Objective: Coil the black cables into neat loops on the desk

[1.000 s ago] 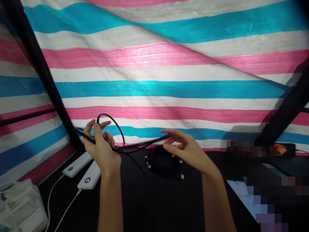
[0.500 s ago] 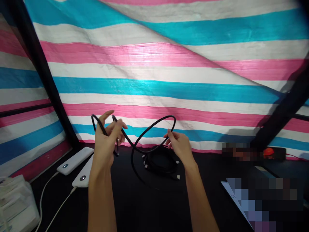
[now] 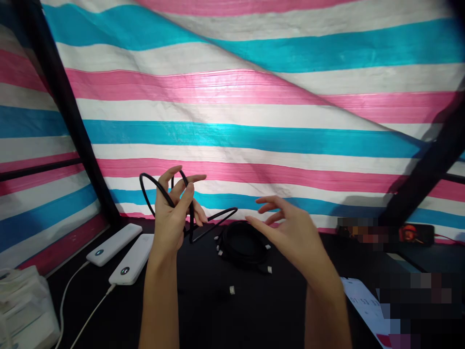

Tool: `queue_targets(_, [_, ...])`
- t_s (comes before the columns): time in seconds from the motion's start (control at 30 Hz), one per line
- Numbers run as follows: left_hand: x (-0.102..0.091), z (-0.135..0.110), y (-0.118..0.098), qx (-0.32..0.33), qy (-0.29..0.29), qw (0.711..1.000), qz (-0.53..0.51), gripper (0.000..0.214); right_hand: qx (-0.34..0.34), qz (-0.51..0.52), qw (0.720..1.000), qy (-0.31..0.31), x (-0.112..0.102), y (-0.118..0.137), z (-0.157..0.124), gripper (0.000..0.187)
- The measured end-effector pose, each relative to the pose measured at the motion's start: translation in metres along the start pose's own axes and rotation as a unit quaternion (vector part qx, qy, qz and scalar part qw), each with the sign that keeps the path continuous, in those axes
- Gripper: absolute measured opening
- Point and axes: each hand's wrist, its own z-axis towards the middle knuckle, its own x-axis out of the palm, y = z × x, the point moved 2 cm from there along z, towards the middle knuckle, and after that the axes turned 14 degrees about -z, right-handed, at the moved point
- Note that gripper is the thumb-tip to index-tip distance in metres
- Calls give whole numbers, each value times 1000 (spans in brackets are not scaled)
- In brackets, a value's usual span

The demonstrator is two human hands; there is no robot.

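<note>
1. Black cable (image 3: 150, 182) runs through the left hand (image 3: 170, 218), its fingers curled shut on it. One loop stands above the hand, and a bent length reaches toward the coil, up and to its left.
2. Right hand (image 3: 290, 228) is open, fingers spread and holding nothing, just above and to the right of the coil, apart from the left hand.
3. Black cable coil (image 3: 243, 242) lies on the black tabletop (image 3: 261, 310), with white connector tips (image 3: 218, 247) at its edge.
4. White connector (image 3: 231, 290) lies alone just below the coil.
5. Two white power banks (image 3: 114, 245) (image 3: 131, 259) lie left of the coil, and a white cord (image 3: 87, 305) trails from one.
6. White packaging (image 3: 22, 310) is stacked far left of the coil; its contents cannot be told.
7. Pale sheet (image 3: 363, 300) lies right of the coil, partly blurred.
8. Striped pink, blue and white tarpaulin (image 3: 232, 135) hangs behind the coil, crossed by a black frame bar (image 3: 69, 121).
</note>
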Motion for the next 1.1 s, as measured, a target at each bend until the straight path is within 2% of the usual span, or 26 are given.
queue_targets(0.07, [2, -1, -2, -8, 4, 1000, 4, 45, -38, 13, 996, -81, -13, 16, -9, 37])
queue_targets(0.1, [4, -2, -3, -13, 7, 1000, 6, 46, -74, 16, 994, -84, -13, 25, -13, 35])
queue_targets(0.17, [9, -5, -5, -25, 13, 1000, 6, 45, -152, 9, 987, -47, -5, 42, -17, 33])
queue_targets(0.23, [15, -8, -6, -31, 19, 999, 3, 42, -199, -1, 980, 0, 10, 54, -17, 32])
queue_targets(0.3, [19, -11, -7, -29, 22, 999, 0, 37, -234, -5, 969, 78, 28, 59, -13, 15])
queue_targets(0.33, [21, -11, -6, -27, 24, 999, 0, 34, -232, -1, 967, 104, 36, 58, -10, 13])
queue_targets(0.43, [19, -11, -5, -21, 23, 999, 10, 25, -177, 18, 977, 122, 48, 46, 0, 19])
queue_targets(0.53, [9, -8, -6, -4, -5, 1000, 18, 22, -64, 66, 995, 49, 49, 21, 11, 24])
queue_targets(0.6, [1, -6, -8, 5, -28, 999, 19, 22, 26, 130, 991, -22, 48, 2, 18, 29])
queue_targets(0.73, [-13, -2, -9, -12, -62, 997, 44, 27, 153, 272, 940, -139, 45, -29, 26, 48])
queue_targets(0.87, [-27, 2, -3, -36, -88, 993, 67, 30, 211, 365, 880, -220, 43, -40, 27, 48])
queue_targets(1.1, [-44, 3, -5, -110, -66, 983, 129, 42, 296, 465, 783, -287, 50, -47, 27, 44])
